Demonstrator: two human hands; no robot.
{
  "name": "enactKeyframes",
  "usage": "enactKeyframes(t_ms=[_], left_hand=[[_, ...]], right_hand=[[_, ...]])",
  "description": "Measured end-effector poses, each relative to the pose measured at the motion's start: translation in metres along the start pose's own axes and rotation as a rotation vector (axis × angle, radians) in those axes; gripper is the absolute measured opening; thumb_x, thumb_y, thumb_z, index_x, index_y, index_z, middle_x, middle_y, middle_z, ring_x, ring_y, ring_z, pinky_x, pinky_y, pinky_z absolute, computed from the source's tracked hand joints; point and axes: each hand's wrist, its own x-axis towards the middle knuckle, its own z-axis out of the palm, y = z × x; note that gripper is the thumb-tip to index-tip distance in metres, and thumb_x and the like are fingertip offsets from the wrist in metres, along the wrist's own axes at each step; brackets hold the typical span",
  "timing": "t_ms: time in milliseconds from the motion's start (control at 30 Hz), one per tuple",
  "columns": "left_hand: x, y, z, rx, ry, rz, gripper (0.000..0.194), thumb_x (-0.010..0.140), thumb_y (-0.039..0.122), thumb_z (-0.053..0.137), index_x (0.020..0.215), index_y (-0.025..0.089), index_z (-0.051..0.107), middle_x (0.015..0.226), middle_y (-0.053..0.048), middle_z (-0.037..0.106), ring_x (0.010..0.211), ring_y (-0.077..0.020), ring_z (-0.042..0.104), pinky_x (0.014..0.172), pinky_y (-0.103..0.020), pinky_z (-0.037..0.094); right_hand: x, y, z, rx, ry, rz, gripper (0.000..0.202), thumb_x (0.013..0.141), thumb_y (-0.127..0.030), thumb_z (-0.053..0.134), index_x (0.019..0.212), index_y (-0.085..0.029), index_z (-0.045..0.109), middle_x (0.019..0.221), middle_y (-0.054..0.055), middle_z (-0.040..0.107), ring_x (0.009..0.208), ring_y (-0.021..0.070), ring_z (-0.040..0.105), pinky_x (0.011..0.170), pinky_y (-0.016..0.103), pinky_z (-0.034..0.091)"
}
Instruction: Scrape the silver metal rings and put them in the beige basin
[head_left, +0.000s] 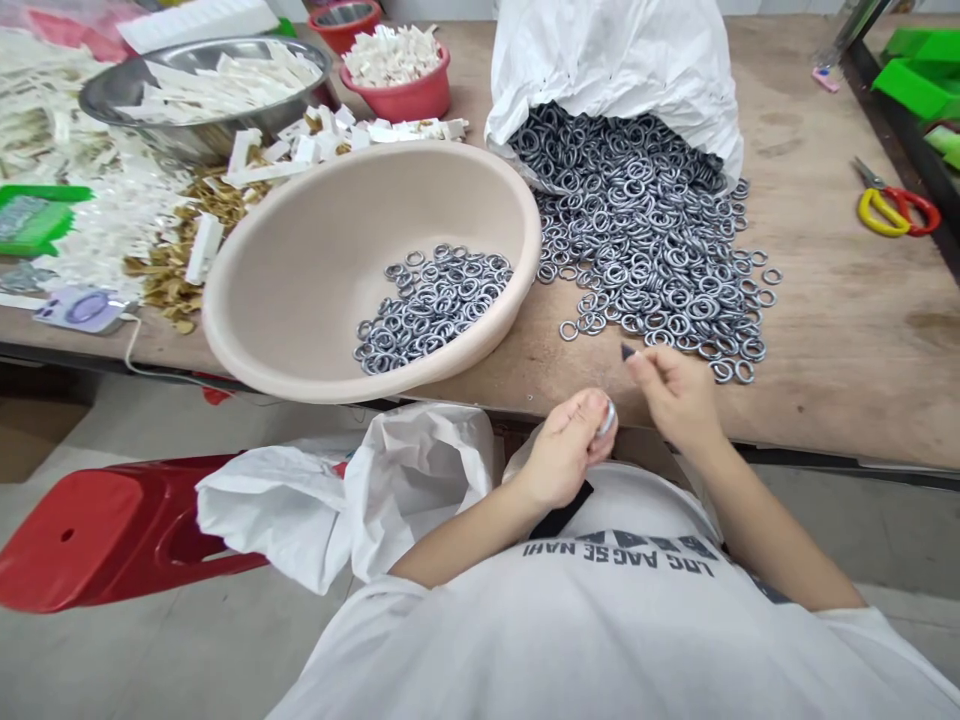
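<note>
Near the table's front edge, my left hand is closed on a grey ring, which shows at its fingertips. Just right of it, my right hand pinches a small dark pointed piece. A pile of grey rings spreads over the table behind my right hand, spilling from the mouth of a white sack. To the left stands a large beige basin, tilted, with a heap of similar rings at its lower right side.
Scissors lie at the right on the table. White and brown pieces, a metal bowl and a red bowl are at the back left. Below are a red stool and an open white bag.
</note>
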Motion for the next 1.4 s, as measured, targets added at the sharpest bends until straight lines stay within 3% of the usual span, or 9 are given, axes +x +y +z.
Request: enactKeyframes(t_ms=[100, 300, 500, 567, 667, 833, 1100, 1200, 1400], left_hand=[[-0.004, 0.002, -0.007, -0.004, -0.002, -0.009, 0.046, 0.087, 0.054, 0.063, 0.067, 0.017, 0.042, 0.057, 0.006, 0.035, 0.043, -0.0029, 0.028, 0.041, -0.018, 0.019], [-0.002, 0.018, -0.031, 0.048, 0.292, 0.166, 0.031, 0.086, 0.044, 0.065, 0.094, 0.014, 0.067, 0.072, -0.001, 0.062, 0.047, -0.0042, 0.045, 0.042, -0.018, 0.028], [-0.001, 0.026, -0.046, -0.013, 0.348, 0.178, 0.032, 0.079, 0.036, 0.067, 0.104, 0.016, 0.067, 0.074, -0.001, 0.066, 0.048, -0.0056, 0.051, 0.039, -0.017, 0.031], [0.002, 0.025, -0.045, -0.038, 0.337, 0.171, 0.026, 0.079, 0.038, 0.067, 0.094, 0.017, 0.064, 0.076, -0.001, 0.065, 0.049, -0.0059, 0.052, 0.039, -0.017, 0.031], [0.008, 0.02, -0.037, -0.036, 0.324, 0.149, 0.028, 0.079, 0.041, 0.07, 0.083, 0.017, 0.057, 0.078, 0.001, 0.063, 0.052, -0.0054, 0.05, 0.04, -0.017, 0.031], [0.016, 0.003, -0.015, 0.075, 0.232, 0.105, 0.039, 0.08, 0.049, 0.072, 0.103, 0.018, 0.065, 0.069, 0.004, 0.052, 0.05, -0.004, 0.038, 0.041, -0.017, 0.025], [0.013, -0.002, -0.011, 0.101, 0.219, 0.134, 0.04, 0.079, 0.052, 0.073, 0.073, 0.016, 0.054, 0.061, 0.005, 0.044, 0.049, -0.0041, 0.032, 0.044, -0.018, 0.021], [0.011, -0.003, -0.012, 0.127, 0.141, 0.105, 0.044, 0.082, 0.056, 0.068, 0.071, 0.016, 0.052, 0.057, 0.005, 0.039, 0.048, -0.0047, 0.029, 0.045, -0.02, 0.019], [0.009, -0.007, -0.011, 0.152, 0.045, 0.123, 0.048, 0.087, 0.056, 0.062, 0.065, 0.016, 0.046, 0.055, 0.005, 0.037, 0.047, -0.0053, 0.028, 0.045, -0.021, 0.018]], right_hand=[[0.019, 0.005, 0.004, -0.105, -0.029, 0.071, 0.039, 0.097, -0.052, 0.048, 0.082, -0.021, 0.066, 0.065, -0.001, 0.061, 0.061, 0.0148, 0.052, 0.061, 0.027, 0.034], [0.055, -0.022, 0.044, -0.502, -0.259, -0.076, 0.035, 0.092, -0.042, 0.06, 0.123, -0.026, 0.062, 0.112, 0.008, 0.071, 0.09, 0.0248, 0.067, 0.07, 0.031, 0.041], [0.063, -0.018, 0.056, -0.702, -0.306, -0.023, 0.026, 0.096, -0.024, 0.045, 0.112, -0.018, 0.065, 0.11, 0.015, 0.068, 0.088, 0.0285, 0.067, 0.069, 0.035, 0.043], [0.056, -0.009, 0.045, -0.586, -0.268, -0.002, 0.022, 0.094, -0.023, 0.049, 0.107, -0.018, 0.065, 0.108, 0.014, 0.068, 0.09, 0.0275, 0.065, 0.072, 0.035, 0.044], [0.039, 0.0, 0.026, -0.097, -0.24, 0.067, 0.014, 0.094, -0.029, 0.053, 0.097, -0.02, 0.063, 0.088, 0.005, 0.065, 0.079, 0.0195, 0.06, 0.07, 0.031, 0.044], [0.003, -0.012, 0.016, 0.716, -0.265, 0.286, 0.024, 0.092, -0.046, 0.059, 0.095, -0.022, 0.057, 0.066, -0.007, 0.048, 0.049, 0.0083, 0.039, 0.046, 0.022, 0.032], [-0.012, -0.019, 0.016, 0.639, -0.107, 0.235, 0.026, 0.08, -0.036, 0.076, 0.099, -0.023, 0.065, 0.08, -0.002, 0.061, 0.067, 0.0114, 0.053, 0.064, 0.024, 0.047], [-0.008, -0.016, 0.013, 0.644, -0.159, 0.15, 0.033, 0.078, -0.035, 0.078, 0.108, -0.024, 0.067, 0.091, 0.0, 0.066, 0.078, 0.0139, 0.058, 0.074, 0.028, 0.049], [-0.003, -0.017, 0.01, 0.57, -0.131, 0.102, 0.022, 0.091, -0.042, 0.063, 0.085, -0.021, 0.065, 0.073, -0.002, 0.06, 0.068, 0.0126, 0.054, 0.066, 0.026, 0.044]])
